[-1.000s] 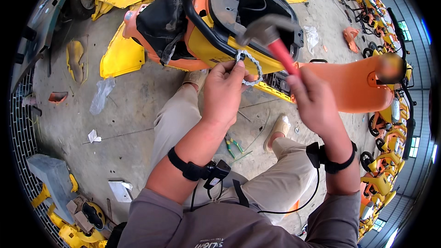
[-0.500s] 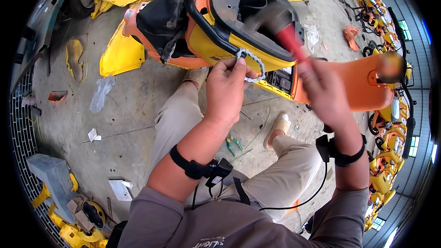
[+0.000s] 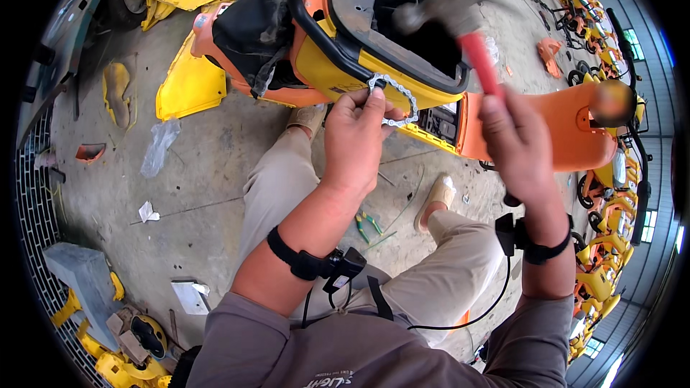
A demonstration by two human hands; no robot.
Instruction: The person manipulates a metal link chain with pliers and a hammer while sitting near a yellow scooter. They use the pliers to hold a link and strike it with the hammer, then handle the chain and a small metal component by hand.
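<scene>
My left hand (image 3: 353, 136) is closed, its thumb and fingers pinching a silver roller chain (image 3: 412, 100). One end of that chain lies against the black tubular rail (image 3: 332, 54) of a yellow and orange scooter body (image 3: 316, 68); the rest loops out to the right of my fingers. Whether I also hold some small piece there is hidden. Wrapped around the red handle of a claw hammer (image 3: 483, 65), my right hand (image 3: 519, 142) is off to the right. The hammer's blurred metal head is raised over the scooter's open seat compartment (image 3: 431, 43), apart from the chain.
Green-handled pliers (image 3: 369, 224) lie on the concrete between my feet. Yellow panels (image 3: 190, 82), a clear plastic bag (image 3: 159, 147) and orange fragments (image 3: 90, 152) are scattered at left. Rows of scooters (image 3: 604, 237) stand along the right. A grey block (image 3: 83, 273) sits lower left.
The hammer has moved up and to the right, away from the chain, with my right hand shifting slightly right. My left hand stays almost still on the chain.
</scene>
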